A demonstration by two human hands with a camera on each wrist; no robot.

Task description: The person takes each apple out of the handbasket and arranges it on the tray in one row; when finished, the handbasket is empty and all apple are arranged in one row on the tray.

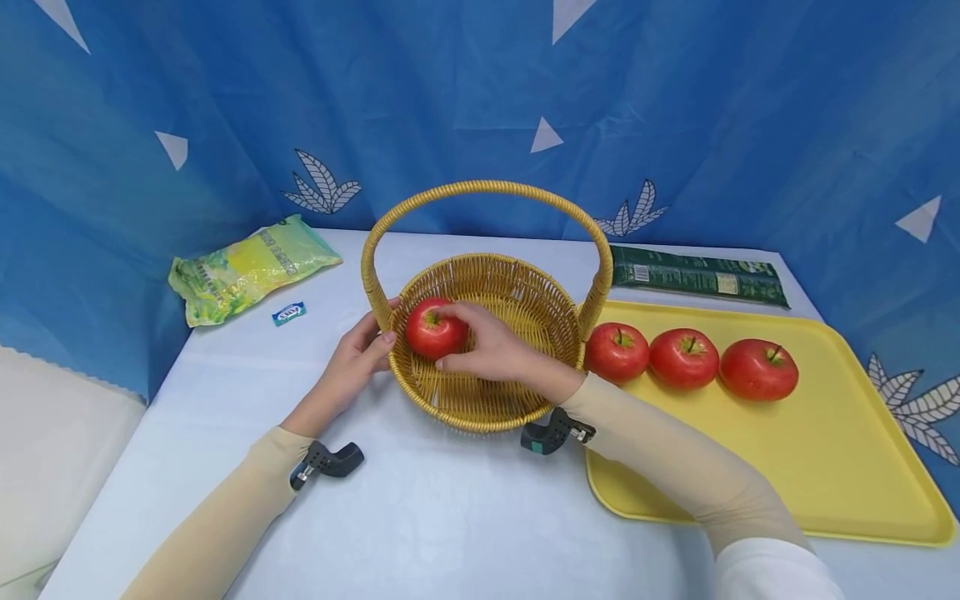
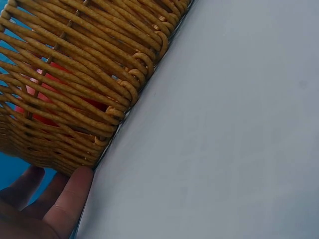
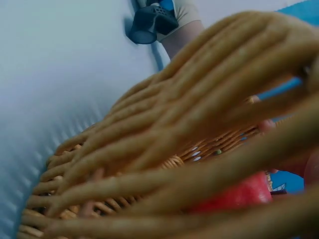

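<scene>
A round wicker basket (image 1: 483, 426) with a tall hoop handle stands on the white table. My left hand (image 1: 356, 357) grips its left side, thumb on the rim beside the handle's foot. In the left wrist view, the fingers (image 2: 71, 204) touch the outer wicker low down. Inside the basket my right hand (image 1: 497, 347) holds a red apple (image 1: 427, 335) near the left wall, with thumb and fingers around it. The right wrist view shows the apple (image 3: 239, 193) partly hidden behind blurred wicker.
A yellow tray (image 1: 757, 467) at the right bears three more red apples (image 1: 684, 358) in a row by the basket. Behind it lies a dark green packet (image 1: 697, 275). A yellow-green bag (image 1: 251, 267) and a small blue-white wrapped piece (image 1: 288, 313) lie at the left.
</scene>
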